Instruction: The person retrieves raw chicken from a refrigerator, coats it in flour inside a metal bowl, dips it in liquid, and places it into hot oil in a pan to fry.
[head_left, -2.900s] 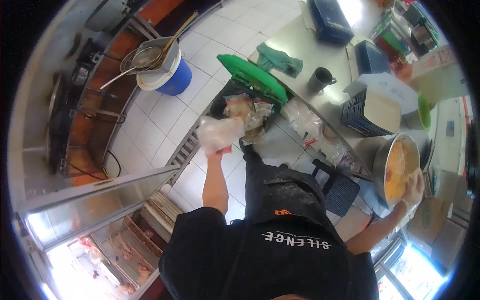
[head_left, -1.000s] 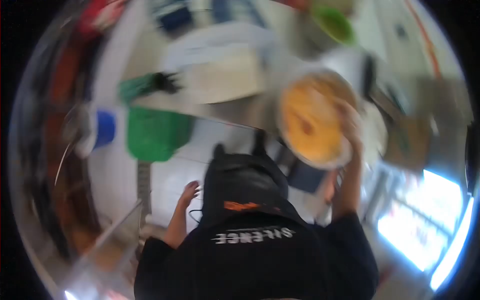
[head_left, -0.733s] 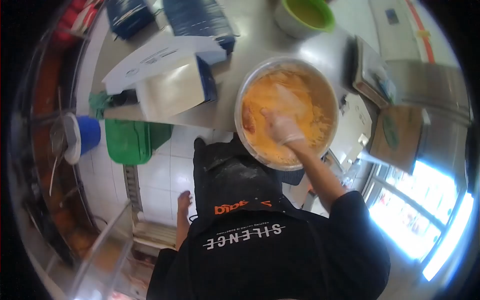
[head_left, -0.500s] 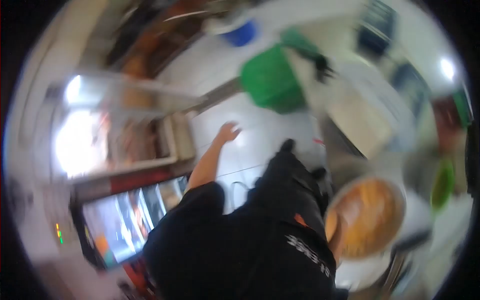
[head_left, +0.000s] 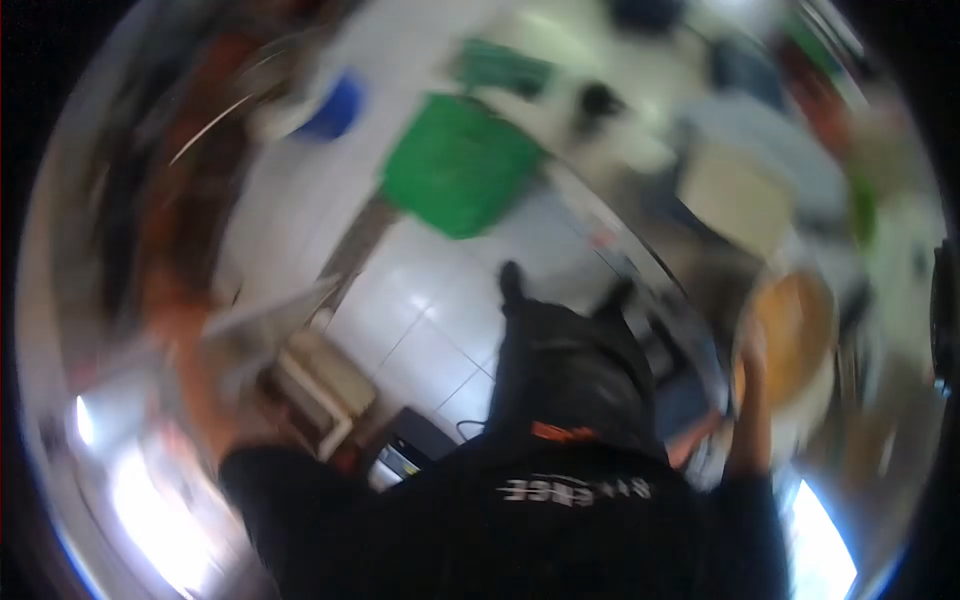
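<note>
The head view is smeared by motion. On the left, my left hand [head_left: 175, 312] reaches out beside the edge of a glass door [head_left: 270, 308]; its fingers are too blurred to make out. At the right, my right hand [head_left: 752, 352] is at the near rim of a big round metal bowl [head_left: 797, 330] with orange-yellow contents. Whether its fingers are closed on anything does not show.
A green bin lid [head_left: 460, 165] lies ahead over the tiled floor [head_left: 400, 300]. A blue bucket [head_left: 338, 105] stands at the upper left. The counter holds a dark mug [head_left: 598, 103], a green cloth [head_left: 505, 68] and an open box [head_left: 738, 198]. Lit glass shows lower left.
The view has swung about. My left hand, earlier holding a clear plastic bag over the bin, is now without it and out at the glass door. The bin lid has come down. My right hand remains at the bowl.
</note>
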